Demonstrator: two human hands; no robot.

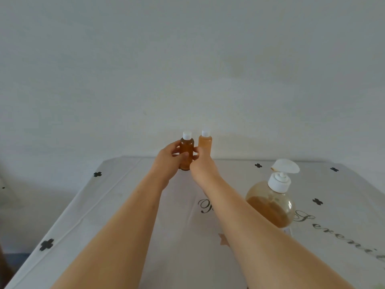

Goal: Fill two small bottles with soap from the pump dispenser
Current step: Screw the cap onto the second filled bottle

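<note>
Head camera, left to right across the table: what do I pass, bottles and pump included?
In order: left hand → dark bottle, which it grips → pale bottle → pump dispenser. The right hand overlaps both bottles, so it is left out.

Script lettering reading "Sereni" is printed on the counter cloth and is cut off by the frame edge. A second word is largely covered by the right forearm and cannot be read. Black crosses are printed around them.
</note>
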